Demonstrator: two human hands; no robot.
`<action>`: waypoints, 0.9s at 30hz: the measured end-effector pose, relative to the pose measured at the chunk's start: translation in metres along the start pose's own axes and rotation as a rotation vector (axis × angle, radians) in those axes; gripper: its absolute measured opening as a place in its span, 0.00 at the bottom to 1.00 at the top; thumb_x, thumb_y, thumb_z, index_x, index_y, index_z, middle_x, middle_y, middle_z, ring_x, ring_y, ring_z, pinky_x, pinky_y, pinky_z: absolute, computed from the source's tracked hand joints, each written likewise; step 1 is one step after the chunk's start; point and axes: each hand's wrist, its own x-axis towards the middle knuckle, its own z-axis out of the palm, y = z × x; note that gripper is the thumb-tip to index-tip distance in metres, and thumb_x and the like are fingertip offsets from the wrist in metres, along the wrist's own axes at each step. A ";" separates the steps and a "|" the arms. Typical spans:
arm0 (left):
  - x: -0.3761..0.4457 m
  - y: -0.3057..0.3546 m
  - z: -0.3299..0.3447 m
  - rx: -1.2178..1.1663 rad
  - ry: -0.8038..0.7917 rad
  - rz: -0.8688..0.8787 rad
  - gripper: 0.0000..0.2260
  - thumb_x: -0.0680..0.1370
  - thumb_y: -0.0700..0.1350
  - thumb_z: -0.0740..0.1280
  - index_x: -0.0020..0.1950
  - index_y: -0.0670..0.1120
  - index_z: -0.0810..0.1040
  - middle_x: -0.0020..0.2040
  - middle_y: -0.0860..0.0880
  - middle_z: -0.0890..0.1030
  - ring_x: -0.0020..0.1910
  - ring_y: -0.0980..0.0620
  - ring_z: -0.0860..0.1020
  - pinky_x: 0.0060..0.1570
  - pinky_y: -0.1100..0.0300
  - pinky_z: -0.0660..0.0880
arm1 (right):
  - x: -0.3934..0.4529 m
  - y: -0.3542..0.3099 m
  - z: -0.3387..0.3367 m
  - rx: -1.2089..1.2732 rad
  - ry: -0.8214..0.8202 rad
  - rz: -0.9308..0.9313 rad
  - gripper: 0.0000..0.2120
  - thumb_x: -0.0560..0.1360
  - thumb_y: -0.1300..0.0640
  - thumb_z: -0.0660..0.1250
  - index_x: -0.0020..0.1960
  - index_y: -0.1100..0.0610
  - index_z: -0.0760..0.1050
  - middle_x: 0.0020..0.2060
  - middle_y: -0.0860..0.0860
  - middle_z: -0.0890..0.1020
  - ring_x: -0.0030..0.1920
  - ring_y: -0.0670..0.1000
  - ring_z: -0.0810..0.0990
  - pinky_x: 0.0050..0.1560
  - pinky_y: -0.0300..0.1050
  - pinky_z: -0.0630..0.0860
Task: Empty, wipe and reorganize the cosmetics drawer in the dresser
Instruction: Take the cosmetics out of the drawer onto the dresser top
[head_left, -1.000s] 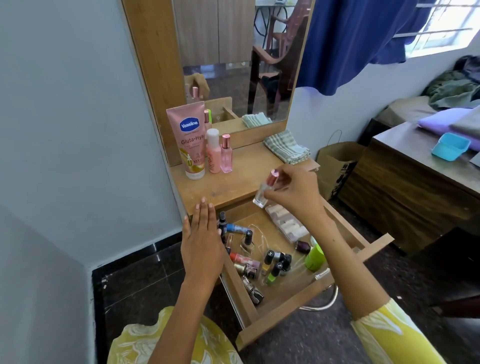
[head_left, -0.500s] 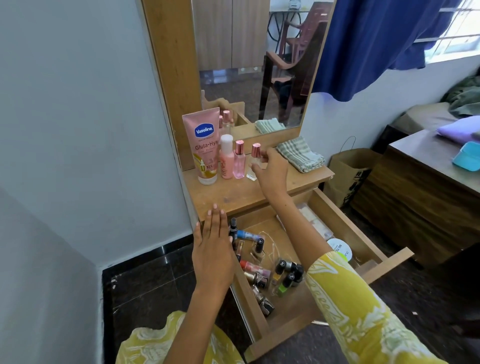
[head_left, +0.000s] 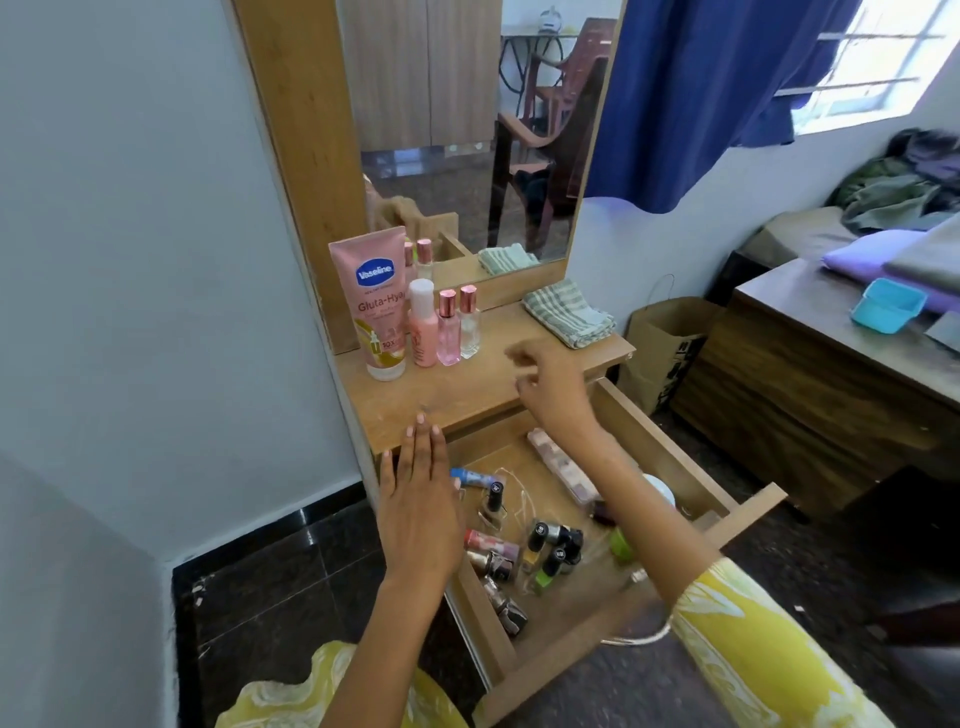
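**Both hands empty over the open drawer**

Your left hand (head_left: 421, 499) is flat, with the fingers straight and close together. It sits at the left front corner of the drawer (head_left: 670, 447), and the fingertips reach the edge of the dresser top (head_left: 467, 389). It holds nothing.

Your right hand (head_left: 553, 384) is up over the dresser top, near the back of the drawer. Its fingers are loosely bent and a bit blurry, and nothing is in them.

The drawer is pulled out. Inside lie many small nail polish bottles (head_left: 540, 545), mostly toward the left and front. A blue tube (head_left: 470, 475) lies by your left hand. A long makeup palette (head_left: 563, 465) lies along the back right.

On the dresser top stand a pink Vaseline tube (head_left: 376, 301), a pink bottle with a white cap (head_left: 422, 325), a pink perfume bottle (head_left: 448, 327) and a clear perfume bottle (head_left: 469, 322), all in a row, close together. A folded striped cloth (head_left: 569, 312) lies to the right.

Your right arm covers part of the drawer. A white round thing (head_left: 657, 488) and a green thing (head_left: 621, 543) peek out from behind it, and you cannot tell what they are. Your left hand hides the drawer's left corner.
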 end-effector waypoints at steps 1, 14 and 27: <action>0.002 0.003 0.000 0.002 -0.006 0.016 0.27 0.83 0.50 0.47 0.74 0.44 0.35 0.76 0.45 0.35 0.75 0.49 0.37 0.71 0.51 0.35 | -0.012 0.006 -0.014 -0.084 -0.073 -0.026 0.12 0.72 0.68 0.66 0.53 0.58 0.79 0.50 0.53 0.82 0.50 0.51 0.79 0.53 0.46 0.77; 0.007 0.010 -0.004 0.026 -0.019 0.029 0.26 0.83 0.49 0.48 0.76 0.43 0.39 0.77 0.45 0.38 0.76 0.50 0.39 0.72 0.51 0.39 | -0.107 0.057 -0.071 -0.761 -0.569 0.287 0.17 0.69 0.58 0.73 0.57 0.51 0.76 0.52 0.53 0.77 0.47 0.54 0.79 0.41 0.44 0.76; 0.006 0.007 0.000 0.023 -0.021 0.019 0.27 0.83 0.51 0.47 0.76 0.44 0.36 0.76 0.46 0.35 0.76 0.51 0.38 0.71 0.52 0.36 | -0.045 -0.004 -0.055 -0.031 0.061 0.091 0.27 0.62 0.58 0.75 0.58 0.53 0.71 0.41 0.48 0.78 0.44 0.51 0.77 0.42 0.45 0.74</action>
